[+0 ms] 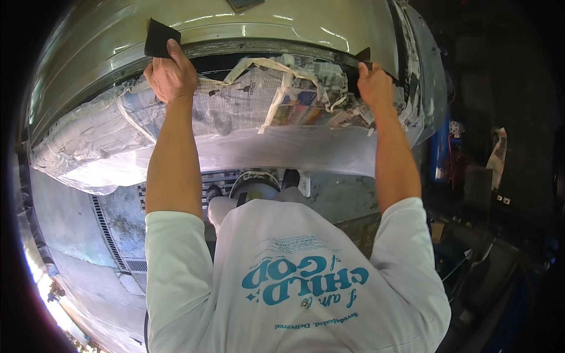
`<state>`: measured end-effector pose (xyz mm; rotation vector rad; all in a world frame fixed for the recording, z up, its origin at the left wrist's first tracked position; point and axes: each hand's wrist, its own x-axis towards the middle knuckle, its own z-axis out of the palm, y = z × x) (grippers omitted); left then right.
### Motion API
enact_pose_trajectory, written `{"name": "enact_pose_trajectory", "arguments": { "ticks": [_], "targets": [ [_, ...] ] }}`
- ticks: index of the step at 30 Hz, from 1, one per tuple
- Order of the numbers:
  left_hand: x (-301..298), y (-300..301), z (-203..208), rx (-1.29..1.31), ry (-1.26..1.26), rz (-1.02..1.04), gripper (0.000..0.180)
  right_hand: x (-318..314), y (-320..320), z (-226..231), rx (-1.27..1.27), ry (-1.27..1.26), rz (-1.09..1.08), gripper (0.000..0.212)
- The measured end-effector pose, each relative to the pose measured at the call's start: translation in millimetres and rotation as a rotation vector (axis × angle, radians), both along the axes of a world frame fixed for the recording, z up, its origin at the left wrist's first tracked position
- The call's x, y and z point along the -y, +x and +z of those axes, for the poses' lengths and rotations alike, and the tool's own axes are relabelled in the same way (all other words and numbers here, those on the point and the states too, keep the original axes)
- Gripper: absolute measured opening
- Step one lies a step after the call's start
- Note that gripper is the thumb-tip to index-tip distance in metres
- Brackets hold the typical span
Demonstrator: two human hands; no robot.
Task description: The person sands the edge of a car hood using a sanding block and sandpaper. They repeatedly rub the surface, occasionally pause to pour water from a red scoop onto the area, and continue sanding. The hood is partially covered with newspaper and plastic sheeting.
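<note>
My left hand [172, 77] is closed on a piece of black sandpaper [163, 40], thumb on its face, held up at the edge of a glossy beige car panel [282, 26]. My right hand [375, 86] is closed at the panel's right end, pinching a small dark piece of sandpaper [365, 55], mostly hidden by the fingers. Newspaper masking [226, 106], held by strips of masking tape [275, 103], covers the area below the panel's edge, between my two hands. Another dark flat piece [244, 5] lies on the panel at the top, cut off by the frame.
Clear plastic sheeting [235, 150] hangs below the newspaper. A round bucket [254, 185] stands on the floor between my feet. A floor drain grate [107, 232] runs along the left. Cluttered, dim equipment, including a blue upright part [438, 147], stands to the right.
</note>
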<state>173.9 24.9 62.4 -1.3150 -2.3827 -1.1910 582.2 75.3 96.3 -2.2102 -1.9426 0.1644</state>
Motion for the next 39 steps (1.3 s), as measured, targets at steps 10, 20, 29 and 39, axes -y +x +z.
{"name": "enact_pose_trajectory", "arguments": {
  "ticks": [10,20,29,39],
  "targets": [
    [-6,4,7,0.046,-0.084,0.068,0.048,-6,-2,-8,-0.112,-0.003,0.104,0.046],
    [-9,2,2,0.058,0.052,0.055,0.079,1,-23,4,-0.033,-0.046,-0.024,0.043],
    [-5,7,10,0.020,-0.072,0.083,0.049,-5,-14,-5,-0.062,-0.052,-0.087,0.046],
    [-10,1,1,0.001,0.032,0.036,0.043,-2,-27,-6,-0.056,0.000,-0.127,0.047]
  ]
}}
